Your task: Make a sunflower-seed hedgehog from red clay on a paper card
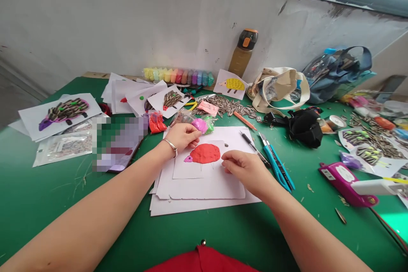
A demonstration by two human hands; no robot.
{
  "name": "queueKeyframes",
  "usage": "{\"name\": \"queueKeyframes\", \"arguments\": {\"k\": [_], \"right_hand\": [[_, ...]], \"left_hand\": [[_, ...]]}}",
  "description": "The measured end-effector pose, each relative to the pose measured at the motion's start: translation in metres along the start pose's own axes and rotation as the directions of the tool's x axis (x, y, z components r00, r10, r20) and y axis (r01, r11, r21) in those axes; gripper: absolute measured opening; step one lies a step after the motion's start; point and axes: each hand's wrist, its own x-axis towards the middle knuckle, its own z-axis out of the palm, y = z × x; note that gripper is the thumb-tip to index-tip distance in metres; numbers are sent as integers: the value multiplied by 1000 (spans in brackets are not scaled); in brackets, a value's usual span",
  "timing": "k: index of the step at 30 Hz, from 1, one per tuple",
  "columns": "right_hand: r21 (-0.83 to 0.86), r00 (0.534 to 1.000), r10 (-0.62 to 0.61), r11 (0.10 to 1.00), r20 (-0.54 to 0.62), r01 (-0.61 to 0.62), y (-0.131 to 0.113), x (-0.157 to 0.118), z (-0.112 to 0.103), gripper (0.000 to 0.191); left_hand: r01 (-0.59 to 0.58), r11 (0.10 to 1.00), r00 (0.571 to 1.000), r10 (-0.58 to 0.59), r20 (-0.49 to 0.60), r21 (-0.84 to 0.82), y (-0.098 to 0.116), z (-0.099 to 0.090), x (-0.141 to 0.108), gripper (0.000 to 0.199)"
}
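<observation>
A small sheet of paper (183, 171) bears a hedgehog shape with a flat red clay body (205, 153), a pinkish-purple clay head (188, 159) and pencilled legs. Above its left side, my left hand (183, 138) is closed in a pinch; whatever lies between its fingertips is too small to tell. A purple lump of clay (199, 125) shows just behind those fingers. My right hand (244, 166) hovers by the body's right edge with thumb and fingers drawn together, their tips partly hidden. One dark sunflower seed (226, 145) lies between the hands. Larger white sheets (204, 189) lie underneath.
Behind the sheets spreads a pile of sunflower seeds (226, 105). Scissors (276, 163), a pen (251, 144) and an orange marker (245, 121) lie rightward, beside a magenta glue gun (347, 182). Leftward are a phone (127, 142) and a seed-covered hedgehog picture (65, 112).
</observation>
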Motion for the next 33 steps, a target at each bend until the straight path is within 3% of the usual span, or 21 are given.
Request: {"name": "queueKeyframes", "arguments": {"k": [6,9,11,15,21,27,33], "right_hand": [[-67,988,-100,993,-115,93,-8,3,3,20],[-44,979,-147,989,-139,142,-8,7,8,18],[-38,980,-148,989,-130,144,-7,8,12,23],[-122,969,-206,974,-136,190,-3,6,19,18],[-285,928,-338,915,-158,285,2,5,28,20],[-485,857,-503,780,-111,395,0,5,34,28],[-487,814,-568,749,-124,448,0,4,36,25]], "left_hand": [[-46,998,999,45,30,35,9,-1,-14,25],[-42,999,998,41,55,17,11,-5,-24,14],[-29,1000,997,29,70,-2,8,-7,-30,8],[-18,999,999,19,30,-32,-5,-14,-36,19],[-25,999,1000,25,-1,-26,-14,-16,-32,25],[-14,1000,1000,14,3,-11,-13,-13,-31,27],[-13,1000,1000,13,16,2,-13,-11,-31,23]]}}
